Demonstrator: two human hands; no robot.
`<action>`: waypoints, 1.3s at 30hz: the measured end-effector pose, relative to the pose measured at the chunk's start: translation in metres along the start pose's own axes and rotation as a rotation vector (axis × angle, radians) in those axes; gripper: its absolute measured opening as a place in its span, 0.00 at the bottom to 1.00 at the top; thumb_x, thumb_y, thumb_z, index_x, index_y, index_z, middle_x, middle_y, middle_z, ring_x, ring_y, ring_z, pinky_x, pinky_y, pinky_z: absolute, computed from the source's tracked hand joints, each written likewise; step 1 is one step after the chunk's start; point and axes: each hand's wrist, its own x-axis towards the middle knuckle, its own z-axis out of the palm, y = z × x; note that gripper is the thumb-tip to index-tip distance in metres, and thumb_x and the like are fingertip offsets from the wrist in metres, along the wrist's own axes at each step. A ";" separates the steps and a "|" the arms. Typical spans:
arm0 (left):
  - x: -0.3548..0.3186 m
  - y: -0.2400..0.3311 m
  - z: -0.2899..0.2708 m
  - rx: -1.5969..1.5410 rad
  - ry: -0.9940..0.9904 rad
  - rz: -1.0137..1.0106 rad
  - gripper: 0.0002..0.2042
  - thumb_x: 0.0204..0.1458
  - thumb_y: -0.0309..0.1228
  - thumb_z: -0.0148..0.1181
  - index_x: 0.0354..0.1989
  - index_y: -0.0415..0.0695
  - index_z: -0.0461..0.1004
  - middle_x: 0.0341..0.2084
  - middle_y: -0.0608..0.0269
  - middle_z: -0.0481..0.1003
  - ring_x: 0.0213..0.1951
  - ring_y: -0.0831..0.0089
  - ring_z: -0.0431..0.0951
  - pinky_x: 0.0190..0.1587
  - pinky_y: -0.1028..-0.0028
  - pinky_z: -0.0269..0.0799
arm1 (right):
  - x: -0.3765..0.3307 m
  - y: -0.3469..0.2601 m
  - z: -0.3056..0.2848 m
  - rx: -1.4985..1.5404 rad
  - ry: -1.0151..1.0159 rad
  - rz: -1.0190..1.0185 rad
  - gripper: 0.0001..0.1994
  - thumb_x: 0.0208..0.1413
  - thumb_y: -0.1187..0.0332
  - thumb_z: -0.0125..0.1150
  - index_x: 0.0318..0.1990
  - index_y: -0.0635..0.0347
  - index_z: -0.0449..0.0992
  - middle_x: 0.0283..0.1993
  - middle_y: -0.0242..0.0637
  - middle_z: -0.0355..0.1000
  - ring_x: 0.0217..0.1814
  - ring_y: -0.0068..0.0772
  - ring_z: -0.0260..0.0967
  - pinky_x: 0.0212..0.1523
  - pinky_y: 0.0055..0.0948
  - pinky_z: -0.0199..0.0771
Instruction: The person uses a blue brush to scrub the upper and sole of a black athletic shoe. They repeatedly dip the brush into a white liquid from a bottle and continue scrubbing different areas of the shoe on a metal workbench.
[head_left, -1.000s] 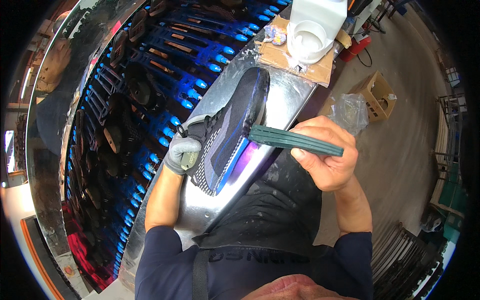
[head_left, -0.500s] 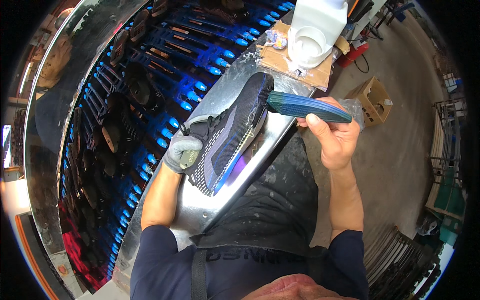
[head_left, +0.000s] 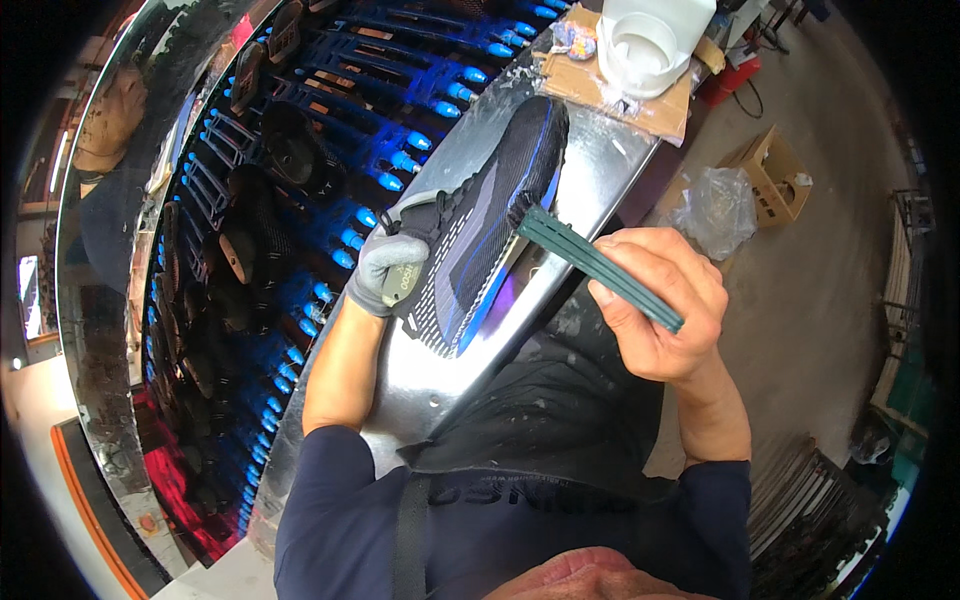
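My left hand (head_left: 388, 268), in a grey glove, is closed on the collar end of a dark shoe upper (head_left: 492, 232) with grey panels, white dashes and a blue line along its lower edge. The upper lies tilted above a shiny metal ledge, its toe pointing away from me. Bare, my right hand (head_left: 668, 300) grips a long green brush (head_left: 600, 268) by its handle. The brush's dark bristles touch the lower side edge of the upper, around the middle of its length. A pale tag with printing shows by the gloved thumb.
Left of the metal ledge (head_left: 405, 385) runs a rack with blue-tipped rods (head_left: 405, 160) carrying several dark shoe parts (head_left: 290, 150). A white plastic container (head_left: 645, 55) stands on cardboard (head_left: 570, 82) at the far end. Right, on the floor, are a clear plastic bag (head_left: 718, 212) and a cardboard box (head_left: 770, 180).
The brush has moved from the toe back along the upper's side edge toward me, and its handle has turned to slant more downward. My left hand still holds the upper.
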 end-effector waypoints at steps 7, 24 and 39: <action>0.008 0.003 0.021 -0.018 -0.008 -0.004 0.39 0.44 0.22 0.64 0.71 0.28 0.63 0.63 0.36 0.74 0.61 0.49 0.80 0.70 0.54 0.72 | -0.003 -0.016 0.017 -0.133 -0.039 -0.111 0.16 0.41 0.80 0.69 0.41 0.73 0.81 0.36 0.45 0.77 0.30 0.40 0.79 0.28 0.31 0.78; 0.007 0.004 0.025 -0.027 -0.072 0.000 0.35 0.50 0.19 0.58 0.71 0.29 0.62 0.62 0.37 0.74 0.61 0.50 0.79 0.68 0.54 0.74 | -0.003 -0.049 0.017 -0.094 -0.432 -0.221 0.17 0.35 0.76 0.66 0.38 0.72 0.82 0.35 0.45 0.78 0.29 0.38 0.78 0.27 0.32 0.81; 0.018 0.010 0.041 -0.424 -0.168 -0.113 0.27 0.71 0.37 0.44 0.71 0.30 0.63 0.62 0.36 0.74 0.61 0.49 0.79 0.68 0.53 0.75 | -0.036 0.034 0.060 0.774 0.214 0.600 0.16 0.66 0.74 0.65 0.57 0.74 0.77 0.49 0.49 0.80 0.44 0.39 0.82 0.41 0.34 0.87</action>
